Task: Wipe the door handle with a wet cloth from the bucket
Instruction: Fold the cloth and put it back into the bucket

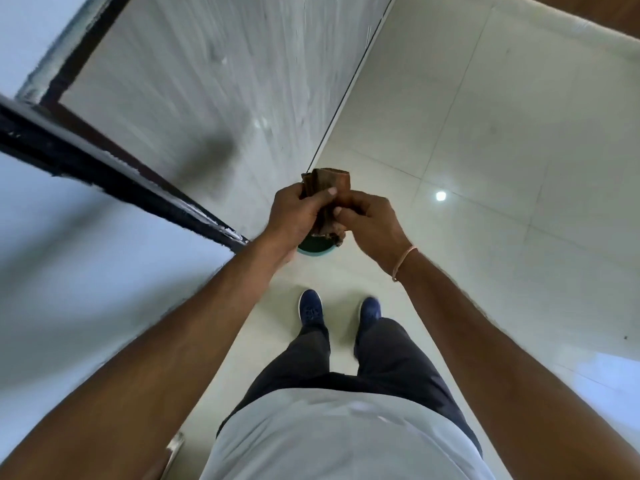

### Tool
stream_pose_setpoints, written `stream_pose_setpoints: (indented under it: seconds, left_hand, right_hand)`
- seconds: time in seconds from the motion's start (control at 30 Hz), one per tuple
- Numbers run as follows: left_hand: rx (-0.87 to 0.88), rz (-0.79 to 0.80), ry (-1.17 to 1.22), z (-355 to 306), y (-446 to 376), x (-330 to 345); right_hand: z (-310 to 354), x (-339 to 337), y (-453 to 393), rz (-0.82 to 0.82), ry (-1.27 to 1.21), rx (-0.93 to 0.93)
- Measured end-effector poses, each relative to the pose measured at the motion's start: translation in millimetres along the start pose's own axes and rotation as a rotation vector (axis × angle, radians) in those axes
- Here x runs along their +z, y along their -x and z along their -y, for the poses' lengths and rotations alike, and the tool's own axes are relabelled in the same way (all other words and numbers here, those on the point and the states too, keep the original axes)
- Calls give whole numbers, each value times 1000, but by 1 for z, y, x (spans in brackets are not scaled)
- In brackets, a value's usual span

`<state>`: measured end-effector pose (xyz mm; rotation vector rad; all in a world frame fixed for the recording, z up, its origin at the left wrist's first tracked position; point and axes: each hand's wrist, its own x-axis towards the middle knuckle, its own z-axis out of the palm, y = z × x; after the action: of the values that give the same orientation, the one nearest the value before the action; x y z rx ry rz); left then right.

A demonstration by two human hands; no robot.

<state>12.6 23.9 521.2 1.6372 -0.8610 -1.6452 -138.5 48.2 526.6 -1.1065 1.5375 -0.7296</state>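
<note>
A brown cloth (329,184) is bunched between both hands in the middle of the view. My left hand (298,211) grips its left side, thumb across the front. My right hand (372,225) pinches the lower right part. Directly below the cloth, a green bucket (317,250) stands on the floor; only a sliver of its rim shows under my hands. A metallic door handle (173,448) appears at the bottom left edge, mostly hidden by my left forearm.
A glass door with a dark frame (114,181) runs diagonally on the left. A pale wall panel (221,81) rises ahead. Glossy white floor tiles (485,168) spread to the right. My blue shoes (341,311) stand just behind the bucket.
</note>
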Motion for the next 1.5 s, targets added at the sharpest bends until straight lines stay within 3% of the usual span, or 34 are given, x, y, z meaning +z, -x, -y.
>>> stream_pose_setpoints:
  seconds: [0.13, 0.2, 0.27, 0.33, 0.47, 0.57, 0.67, 0.83, 1.0, 1.17, 1.5]
  left_hand:
    - [-109, -89, 115, 6, -45, 7]
    - [-178, -89, 240, 11, -61, 12]
    - [-234, -101, 380, 19, -73, 16]
    - [-268, -156, 448, 32, -88, 20]
    - [-228, -374, 120, 84, -123, 18]
    - [-184, -504, -210, 143, -150, 6]
    - [-113, -510, -445, 209, -187, -7]
    - [-33, -397, -694, 310, -248, -20]
    - [-51, -299, -786, 396, -299, -26]
    - [-14, -330, -750, 454, -334, -36]
    - [150, -376, -761, 487, -343, -49]
  right_hand:
    - [-24, -18, -61, -176, -10, 137]
    - [-39, -24, -91, -39, -94, 325]
    - [-55, -26, -114, 212, -258, 496]
    - [-69, -24, -135, 345, -310, 544]
    - [-108, -11, -176, 244, -190, 499]
    - [-144, 3, -212, 227, 249, 384]
    - [-195, 26, -256, 234, 579, 247]
    - [-294, 84, -323, 321, 758, 127]
    - [-398, 144, -379, 426, 838, 165]
    - [-491, 196, -432, 557, 967, 196]
    - [-565, 238, -490, 632, 1124, 123]
